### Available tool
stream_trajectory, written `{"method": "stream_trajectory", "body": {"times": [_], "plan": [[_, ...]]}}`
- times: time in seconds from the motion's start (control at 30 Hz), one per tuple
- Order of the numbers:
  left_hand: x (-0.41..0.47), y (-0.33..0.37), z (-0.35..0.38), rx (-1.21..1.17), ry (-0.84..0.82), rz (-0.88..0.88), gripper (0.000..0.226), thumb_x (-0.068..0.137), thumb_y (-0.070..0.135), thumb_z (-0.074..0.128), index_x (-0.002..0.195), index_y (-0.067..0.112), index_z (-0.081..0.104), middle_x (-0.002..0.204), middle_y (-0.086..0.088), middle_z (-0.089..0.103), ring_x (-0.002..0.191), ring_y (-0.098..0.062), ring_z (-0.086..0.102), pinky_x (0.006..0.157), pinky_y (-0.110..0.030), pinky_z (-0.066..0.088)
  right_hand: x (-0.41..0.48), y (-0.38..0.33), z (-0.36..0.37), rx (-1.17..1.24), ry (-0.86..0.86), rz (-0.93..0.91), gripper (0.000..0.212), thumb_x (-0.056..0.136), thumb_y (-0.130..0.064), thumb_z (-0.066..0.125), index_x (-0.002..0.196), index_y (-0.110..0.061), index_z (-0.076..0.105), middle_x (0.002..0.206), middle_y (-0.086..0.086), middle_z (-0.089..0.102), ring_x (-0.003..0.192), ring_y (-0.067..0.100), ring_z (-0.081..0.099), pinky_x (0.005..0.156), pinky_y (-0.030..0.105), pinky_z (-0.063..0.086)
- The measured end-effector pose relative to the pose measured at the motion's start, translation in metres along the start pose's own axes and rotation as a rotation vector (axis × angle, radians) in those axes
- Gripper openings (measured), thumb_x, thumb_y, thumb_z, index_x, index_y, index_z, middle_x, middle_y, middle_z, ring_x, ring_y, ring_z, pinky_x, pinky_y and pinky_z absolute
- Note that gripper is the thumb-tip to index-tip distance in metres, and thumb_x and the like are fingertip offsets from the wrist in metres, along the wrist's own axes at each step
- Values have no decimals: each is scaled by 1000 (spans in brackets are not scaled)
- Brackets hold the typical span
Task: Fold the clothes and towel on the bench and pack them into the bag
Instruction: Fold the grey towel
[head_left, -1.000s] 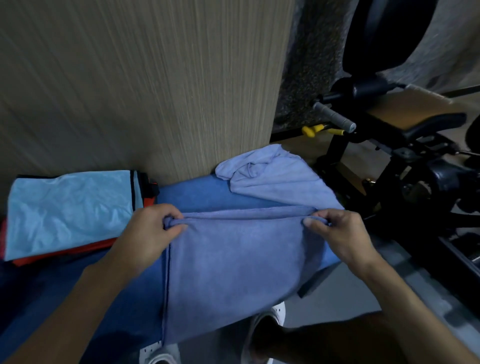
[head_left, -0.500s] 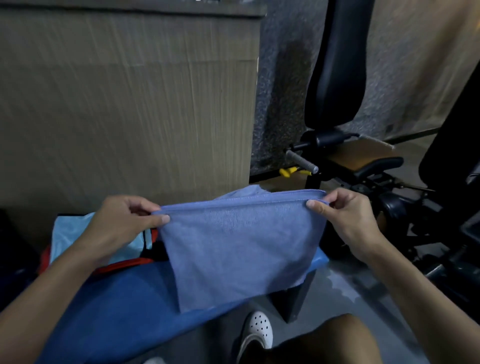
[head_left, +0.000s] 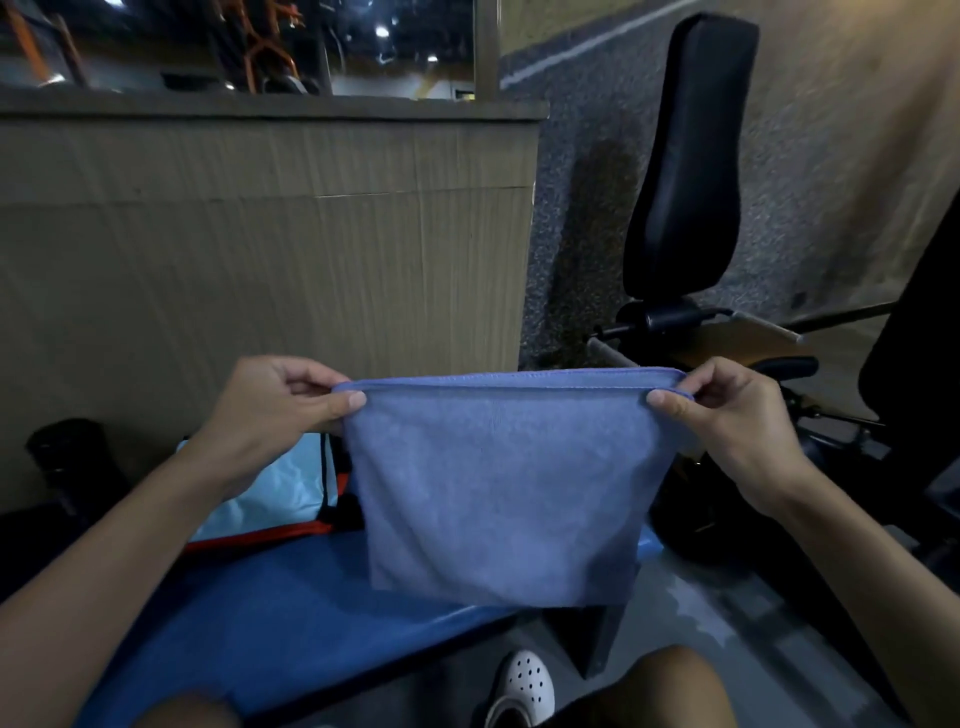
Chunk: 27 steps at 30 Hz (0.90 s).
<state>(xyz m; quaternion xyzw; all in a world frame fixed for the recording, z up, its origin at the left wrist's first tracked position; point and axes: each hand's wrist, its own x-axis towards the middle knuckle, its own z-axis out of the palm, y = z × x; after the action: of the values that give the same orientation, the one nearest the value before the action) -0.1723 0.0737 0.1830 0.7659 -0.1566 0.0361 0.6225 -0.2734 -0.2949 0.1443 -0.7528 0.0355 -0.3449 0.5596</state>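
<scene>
Your left hand (head_left: 270, 410) pinches the top left corner of the towel (head_left: 498, 488), thumb on the near face and fingers curled behind the hem. Your right hand (head_left: 737, 421) pinches the top right corner the same way. Between the two grips the doubled upper edge runs taut and nearly level, and the rest of the blue-violet cloth hangs straight down as a flat panel, folded over on itself, clear of the surface below.

Under the hanging towel lies the bench (head_left: 291, 603), padded in deeper blue and running from near left towards far right; the towel's lower edge hangs in front of its near edge. On the bench to the left, just behind your left forearm, sits the bag (head_left: 270, 493), pale blue with a red lower edge and black cords along its right side. No brand, label or writing can be read on towel, bag or bench.

Far behind stands a tan ribbed wall (head_left: 270, 249). To the right rises a black padded seat back (head_left: 691, 150) on a dark frame. Near the bottom, a white perforated shoe (head_left: 522, 686) rests on the grey floor
</scene>
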Motion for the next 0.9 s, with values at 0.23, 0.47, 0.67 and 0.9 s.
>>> {"method": "stream_trajectory", "body": {"times": [0.23, 0.47, 0.67, 0.9], "plan": [[-5, 0, -3, -10, 17, 16, 12, 76, -3, 78, 84, -4, 69, 71, -8, 75, 64, -11, 70, 60, -16, 56, -4, -12, -4, -94, -27, -91, 24, 78, -10, 78, 68, -7, 57, 72, 4, 61, 62, 6, 52, 56, 16, 43], [-4, 1, -3, 27, 3, 24, 9, 77, -3, 77, 83, -1, 70, 72, -7, 75, 65, -10, 70, 60, -14, 54, -3, -17, -6, -170, -51, -128, 28, 74, -7, 82, 63, -8, 56, 81, 7, 68, 67, 8, 60, 61, 18, 47], [-4, 0, -7, 43, 0, 26, 7, 79, -3, 75, 85, 1, 72, 75, -6, 76, 67, -9, 72, 62, -13, 55, -5, -17, -9, -115, -48, -85, 28, 66, -26, 81, 62, -12, 57, 63, 14, 62, 58, 13, 52, 51, 19, 44], [2, -2, -7, 112, -24, 58, 12, 76, -5, 78, 85, 1, 72, 79, -16, 74, 68, -15, 70, 64, -20, 59, -2, -21, -17, -260, -158, -109, 17, 71, -28, 77, 80, -33, 62, 66, 9, 63, 58, 12, 55, 55, 24, 45]]}}
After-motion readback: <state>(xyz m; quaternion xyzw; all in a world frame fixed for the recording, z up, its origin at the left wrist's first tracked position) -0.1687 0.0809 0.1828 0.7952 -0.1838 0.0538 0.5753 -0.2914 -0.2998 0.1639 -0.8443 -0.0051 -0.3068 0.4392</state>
